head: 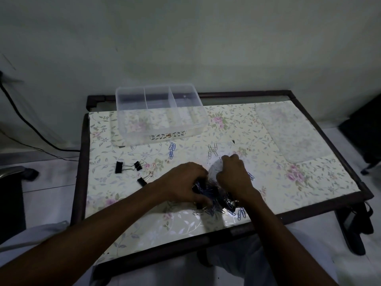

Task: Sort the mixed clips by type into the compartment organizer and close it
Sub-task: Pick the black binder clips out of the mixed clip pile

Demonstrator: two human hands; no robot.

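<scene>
your left hand (183, 181) sits on the left side of the heap of mixed clips (214, 200) near the front of the table (206, 240), fingers curled down into the tangle; whether they pinch any single clip you cannot tell, since the fingertips are hidden in the heap. your right hand (235, 172) is on the heap's right side, fingers bent and drawn together over a pale, silvery bunch of clips (213, 169) between the two hands; the exact hold is not clear.

the heap is a dark mass of blue and silver paper clips with black binder clips mixed in, and a few loose blue paper clips (241, 213) lie at its front right edge.

away from the heap, three black binder clips (132, 167) lie on the table to your left, well apart from the heap. a small group of blue paper clips (171, 150) lies just in front of the organizer, and a few silver paper clips (212, 150) lie to its right, just beyond your right hand.

the clear organizer (160, 133) stands open at the back left of the table, its three compartments side by side. its clear lid (292, 131) lies flat on the table's right side, well apart from it.

a black cable (31, 126) runs along the floor to the left.
</scene>
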